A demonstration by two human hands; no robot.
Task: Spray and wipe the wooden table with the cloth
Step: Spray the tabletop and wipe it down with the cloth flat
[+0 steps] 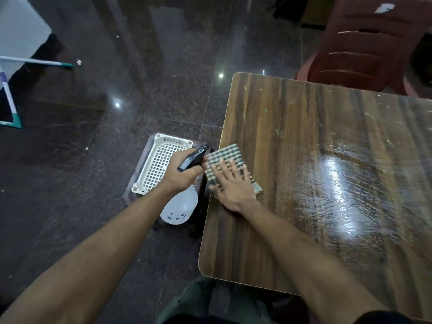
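Right hand (230, 188) is flat on the checked cloth (228, 163), fingers spread, palm pressing it down rather than gripping it, right at the left edge of the wooden counter (315, 136). The cloth is folded into a pad and one corner just overhangs that edge. Left hand (181, 173) is off the counter entirely, out over the floor (70, 183), with its grip clenched round the black trigger head of the spray bottle (180, 208); the white body hangs below the fist, nozzle pointing roughly toward the cloth.

Beneath that hand sits a white lattice basket (155, 164) on a dark stool, just beside the counter's left edge. A reddish plastic chair (364, 43) stands past the far edge.

So where are we? The right half of the counter carries a broad wet sheen with swirl marks, which looks like spray laid down and at least partly worked over. The strip along the left edge, where the cloth sits, looks dry and dull, and pale flecks still dot the far part. I'd call it well underway: left side and far edge still to wipe.
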